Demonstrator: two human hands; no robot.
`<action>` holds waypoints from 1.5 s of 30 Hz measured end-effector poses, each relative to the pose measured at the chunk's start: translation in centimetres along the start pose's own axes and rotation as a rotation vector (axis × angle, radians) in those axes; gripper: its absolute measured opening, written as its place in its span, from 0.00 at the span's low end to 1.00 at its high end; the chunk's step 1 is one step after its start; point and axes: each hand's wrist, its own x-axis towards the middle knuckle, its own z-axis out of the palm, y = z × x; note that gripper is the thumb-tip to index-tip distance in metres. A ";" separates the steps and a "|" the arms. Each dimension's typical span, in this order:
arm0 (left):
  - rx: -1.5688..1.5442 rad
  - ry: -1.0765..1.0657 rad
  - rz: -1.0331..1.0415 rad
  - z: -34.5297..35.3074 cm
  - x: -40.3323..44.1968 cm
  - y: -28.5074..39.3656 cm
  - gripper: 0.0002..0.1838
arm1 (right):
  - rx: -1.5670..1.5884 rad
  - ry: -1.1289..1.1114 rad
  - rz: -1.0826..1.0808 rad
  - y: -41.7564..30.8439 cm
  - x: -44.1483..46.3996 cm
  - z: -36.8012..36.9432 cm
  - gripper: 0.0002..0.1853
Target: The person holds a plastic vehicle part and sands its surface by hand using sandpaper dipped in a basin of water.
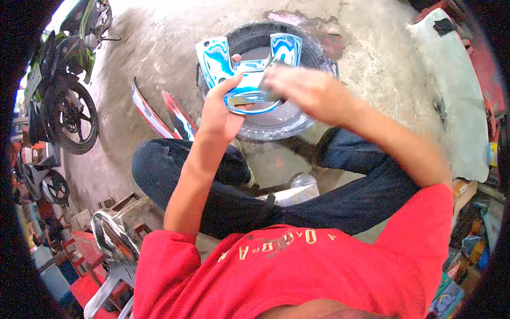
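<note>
**Blue-and-white part above black basin**

Head view: the part lies in the left hand, gripped by its left side; the right hand (motion-blurred) holds a dark piece at the part's right side.

A motorcycle at far left, a pale board opposite.
</note>
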 end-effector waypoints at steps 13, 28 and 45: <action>-0.005 0.020 0.020 0.3 -0.3 0.1 0.25 | -0.018 -0.114 0.218 3.9 -0.2 -1.3 0.20; 0.011 -0.029 0.016 -0.5 0.2 0.1 0.25 | 0.040 -0.025 -0.071 -1.0 0.3 -0.2 0.21; -0.036 -0.060 -0.003 -0.2 -0.1 0.0 0.27 | 0.009 -0.046 0.016 -0.1 0.8 -1.2 0.20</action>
